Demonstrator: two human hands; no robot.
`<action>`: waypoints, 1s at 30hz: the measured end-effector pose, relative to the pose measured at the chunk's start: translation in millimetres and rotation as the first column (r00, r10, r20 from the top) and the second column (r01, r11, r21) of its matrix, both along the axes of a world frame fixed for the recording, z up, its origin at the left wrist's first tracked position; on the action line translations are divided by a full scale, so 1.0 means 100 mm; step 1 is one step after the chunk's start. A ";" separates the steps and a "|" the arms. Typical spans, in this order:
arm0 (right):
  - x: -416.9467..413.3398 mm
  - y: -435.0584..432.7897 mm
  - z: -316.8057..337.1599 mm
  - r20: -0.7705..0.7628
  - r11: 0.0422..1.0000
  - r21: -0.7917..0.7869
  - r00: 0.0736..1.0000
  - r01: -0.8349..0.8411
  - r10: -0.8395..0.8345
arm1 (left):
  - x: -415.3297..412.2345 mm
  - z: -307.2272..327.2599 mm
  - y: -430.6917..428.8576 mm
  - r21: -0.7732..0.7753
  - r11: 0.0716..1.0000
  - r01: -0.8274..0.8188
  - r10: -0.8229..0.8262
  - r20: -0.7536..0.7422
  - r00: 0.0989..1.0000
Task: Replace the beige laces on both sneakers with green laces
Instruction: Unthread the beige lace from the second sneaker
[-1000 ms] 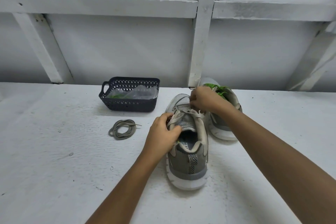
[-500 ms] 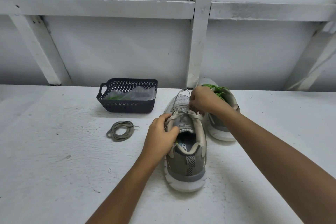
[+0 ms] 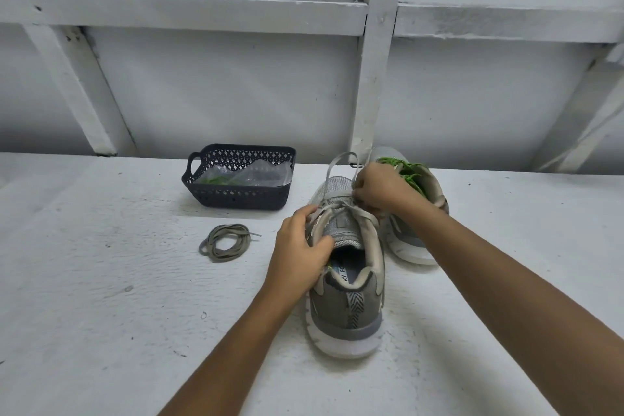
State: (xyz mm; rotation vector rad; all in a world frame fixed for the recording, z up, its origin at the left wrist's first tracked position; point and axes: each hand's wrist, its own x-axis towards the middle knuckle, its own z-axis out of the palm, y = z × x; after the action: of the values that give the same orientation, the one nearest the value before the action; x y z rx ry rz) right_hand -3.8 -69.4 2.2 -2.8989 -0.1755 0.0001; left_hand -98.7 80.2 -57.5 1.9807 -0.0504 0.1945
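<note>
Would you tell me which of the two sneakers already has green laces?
The far sneaker, behind the right hand; the near sneaker has beige laces.

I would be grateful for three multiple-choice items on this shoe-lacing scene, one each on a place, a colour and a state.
1. Where is the coiled lace? A hanging from a hook; B on the table, left of the near sneaker; C draped over a forearm.
2. What colour are the far sneaker's laces? A red; B black; C green.
3. What is the right hand doing? A lying flat and open; B holding scissors; C pinching the near sneaker's threaded lace.
Answers: 1 B, the coil lies on the tabletop beside that shoe; 2 C, green strands show at its tongue; 3 C, its fingers close on the lace, which loops up above them.
</note>
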 end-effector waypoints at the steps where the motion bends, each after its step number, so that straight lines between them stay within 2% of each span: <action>1: 0.01 0.00 -0.02 0.008 0.997 0.071 1.000 0.008 -0.009 | 0.00 0.00 0.00 0.000 1.000 0.002 -0.002 0.009 1.000; 3: 0.05 -0.03 -0.04 -0.013 0.961 0.271 0.999 0.048 -0.046 | -0.01 0.00 0.00 0.005 1.000 0.001 -0.001 0.016 1.000; 6: 0.09 -0.07 0.06 -0.032 0.800 0.575 0.982 0.169 -0.185 | -0.01 0.00 0.00 0.011 1.000 -0.007 0.007 0.019 1.000; 8: 0.12 -0.10 0.14 0.035 0.734 0.652 0.960 0.189 -0.278 | -0.01 0.00 0.00 0.011 1.000 -0.006 0.006 0.010 1.000; 9: 0.12 -0.10 0.15 0.043 0.723 0.664 0.956 0.191 -0.292 | -0.01 0.00 0.00 0.010 1.000 -0.002 0.002 0.007 1.000; 11: 0.09 -0.09 0.15 -0.046 0.736 0.641 0.967 0.220 -0.249 | -0.02 0.01 0.00 0.013 1.000 0.005 -0.005 0.011 1.000; 13: 0.02 -0.07 0.08 -0.139 0.865 0.464 0.980 0.190 -0.140 | -0.02 0.02 0.00 0.019 1.000 0.006 -0.007 0.030 1.000; 15: -0.04 -0.03 0.00 -0.101 0.970 0.234 0.994 0.071 -0.049 | -0.02 0.03 0.00 0.038 0.999 0.004 -0.006 0.054 0.998; 17: -0.06 0.00 -0.06 -0.002 0.988 0.151 1.000 0.013 -0.013 | -0.03 0.04 0.00 0.049 0.999 0.000 -0.003 0.067 0.998; 19: -0.02 0.00 -0.10 0.050 0.981 0.194 0.998 0.016 -0.026 | -0.03 0.05 0.00 0.046 0.999 0.005 -0.008 0.070 0.997; 21: 0.05 -0.02 -0.09 0.075 0.938 0.339 0.992 0.069 -0.100 | -0.04 0.05 0.00 0.043 0.999 0.012 -0.014 0.063 0.998; 23: 0.11 -0.06 0.00 0.110 0.842 0.527 0.974 0.112 -0.198 | -0.05 0.06 0.00 0.026 1.000 0.010 -0.011 0.049 0.999; 25: 0.13 -0.06 0.07 0.137 0.760 0.639 0.955 0.117 -0.262 | -0.05 0.05 0.00 0.018 1.000 0.005 -0.006 0.046 0.999; 28: 0.09 -0.03 0.02 0.031 0.760 0.630 0.973 0.158 -0.228 | -0.05 0.06 0.00 0.003 1.000 0.007 -0.008 0.037 0.999; 30: 0.02 -0.02 -0.04 -0.086 0.857 0.491 0.987 0.159 -0.134 | -0.05 0.06 0.00 -0.006 1.000 0.009 -0.009 0.032 0.999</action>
State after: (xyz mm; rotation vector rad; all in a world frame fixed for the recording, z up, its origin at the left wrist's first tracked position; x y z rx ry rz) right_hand -1.3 -71.0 -2.1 -2.3831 0.0527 -0.0006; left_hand -104.0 80.3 -51.8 1.9710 -0.0789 0.2202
